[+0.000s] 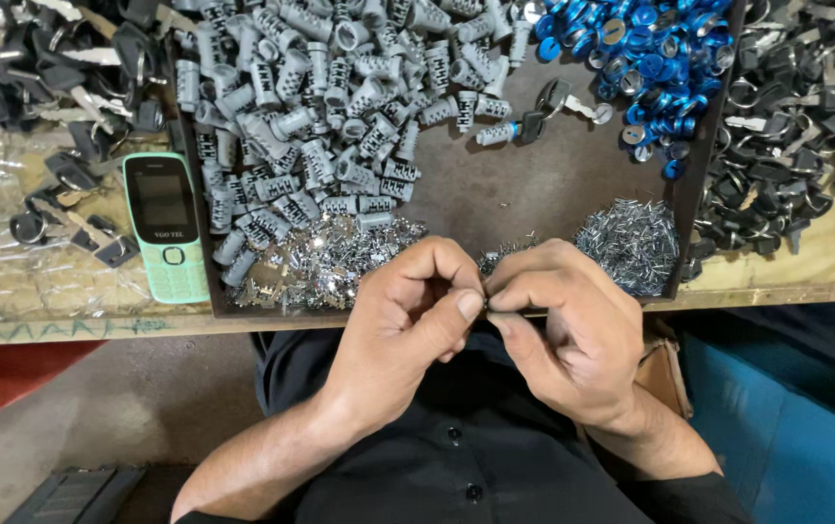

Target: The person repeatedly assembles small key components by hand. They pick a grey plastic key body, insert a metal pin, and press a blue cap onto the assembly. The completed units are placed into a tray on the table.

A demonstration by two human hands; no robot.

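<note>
Head view: person seated at a bench, both hands meeting just below the front edge of a dark tray (495,194).
Left hand (408,311): fingers curled shut, thumb and forefinger pinched on a tiny part (484,298) at the fingertips.
Right hand (563,320): fingers also closed, thumb tip pressed against the same part from the other side.
Part location: between the two thumbs, over the tray's front edge, above the lap.
Tray contents: grey lock cylinders (330,107) heaped at left and centre, blue rings (651,49) at top right, small silver pins (631,238) front right, silver plates (330,257) front left.
Off tray: black-headed keys (806,107) piled right, more at left; green keypad phone (167,225) beside the tray's left edge.
Risk: my read, the part is small and held only by fingertips; a slip would drop it into the lap or onto the floor, since the hands sit at the bench edge.
Hidden: the part is almost fully covered by the thumbs, kind and shape unclear. Top of the piles is cut off by the frame.
</note>
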